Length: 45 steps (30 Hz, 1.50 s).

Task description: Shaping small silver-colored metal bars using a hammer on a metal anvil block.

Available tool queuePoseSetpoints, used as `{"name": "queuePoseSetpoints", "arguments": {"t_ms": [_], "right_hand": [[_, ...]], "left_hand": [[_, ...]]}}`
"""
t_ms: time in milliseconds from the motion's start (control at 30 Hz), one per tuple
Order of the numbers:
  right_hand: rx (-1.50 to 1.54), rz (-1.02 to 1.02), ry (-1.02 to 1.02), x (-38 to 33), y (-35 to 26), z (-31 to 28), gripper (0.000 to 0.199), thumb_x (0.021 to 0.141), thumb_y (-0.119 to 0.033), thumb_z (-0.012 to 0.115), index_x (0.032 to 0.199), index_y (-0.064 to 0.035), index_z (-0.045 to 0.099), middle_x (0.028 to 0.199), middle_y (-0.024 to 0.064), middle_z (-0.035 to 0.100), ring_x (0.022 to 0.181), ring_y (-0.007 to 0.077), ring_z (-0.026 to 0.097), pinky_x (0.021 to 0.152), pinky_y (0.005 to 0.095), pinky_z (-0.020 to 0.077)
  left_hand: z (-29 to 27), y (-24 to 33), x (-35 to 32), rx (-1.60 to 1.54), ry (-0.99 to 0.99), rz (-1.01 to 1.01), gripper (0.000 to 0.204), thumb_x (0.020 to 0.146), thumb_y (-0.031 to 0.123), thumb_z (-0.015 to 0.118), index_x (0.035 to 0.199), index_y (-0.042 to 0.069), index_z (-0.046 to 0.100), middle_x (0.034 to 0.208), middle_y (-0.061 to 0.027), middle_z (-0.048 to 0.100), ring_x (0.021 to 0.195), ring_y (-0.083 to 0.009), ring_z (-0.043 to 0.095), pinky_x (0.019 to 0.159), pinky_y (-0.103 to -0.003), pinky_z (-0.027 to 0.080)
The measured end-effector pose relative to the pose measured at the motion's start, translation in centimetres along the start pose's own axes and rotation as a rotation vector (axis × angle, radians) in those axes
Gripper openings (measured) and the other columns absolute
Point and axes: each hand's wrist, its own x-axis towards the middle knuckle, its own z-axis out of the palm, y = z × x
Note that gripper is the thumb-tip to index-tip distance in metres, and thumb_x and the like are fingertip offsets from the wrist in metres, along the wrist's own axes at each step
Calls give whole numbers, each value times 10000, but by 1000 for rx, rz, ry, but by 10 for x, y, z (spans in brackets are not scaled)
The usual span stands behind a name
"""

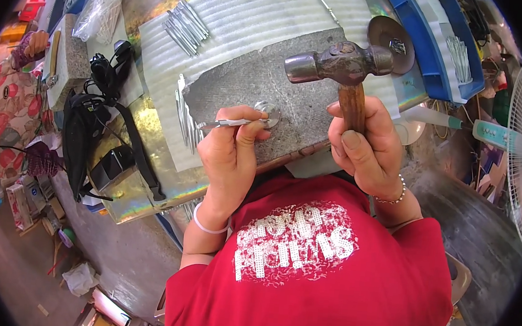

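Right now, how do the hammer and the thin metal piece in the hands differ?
The hammer has a thick wooden handle and a rusty steel head; the metal piece is thin, flat and shiny. The right hand holds the hammer raised; the left hand pinches the piece onto the grey slab.

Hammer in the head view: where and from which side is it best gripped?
Probably by the wooden handle, low on the shaft, coming from the person's near side. The hammer has its metal head pointing away over the grey slab, and the right hand already wraps it there.
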Motion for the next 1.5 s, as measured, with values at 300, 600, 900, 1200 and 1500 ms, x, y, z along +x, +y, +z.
{"name": "queuePoseSetpoints", "arguments": {"t_ms": [300,600,900,1200,1500], "right_hand": [[7,-36,-9,0,2,0,310,959,-155,470,1206,19,403,810,-6,491,586,9,398,511,142,338],[-19,-27,4,0,1,3,305,958,-158,470,1201,16,408,814,-6,492,599,10,399,516,141,341],[-88,-39,1,0,3,5,288,957,-165,476,1185,3,419,793,0,494,620,13,420,530,150,359],[-399,-289,-87,23,-4,14,246,856,-14,586,1079,-1,480,791,51,564,610,70,519,525,200,423],[-628,-202,-243,34,-44,28,273,804,-86,668,1043,-4,566,831,121,602,666,197,604,587,287,466]], "left_hand": [[-4,-1,4,12,-33,1,66,927,26,493,926,-16,543,828,-72,623,651,-129,647,582,-220,498],[-2,-2,2,-151,5,-112,41,911,-2,505,933,-26,531,855,-80,629,645,-121,634,593,-218,493],[0,-2,-3,58,18,40,53,869,-38,539,910,-13,561,812,-86,622,635,-141,630,571,-234,490],[1,9,-1,520,-98,331,231,728,-57,622,941,26,585,830,-137,614,717,-305,633,602,-355,502],[-6,12,-2,515,-158,337,272,621,98,714,865,45,607,790,-127,613,694,-316,612,593,-403,492]]}}
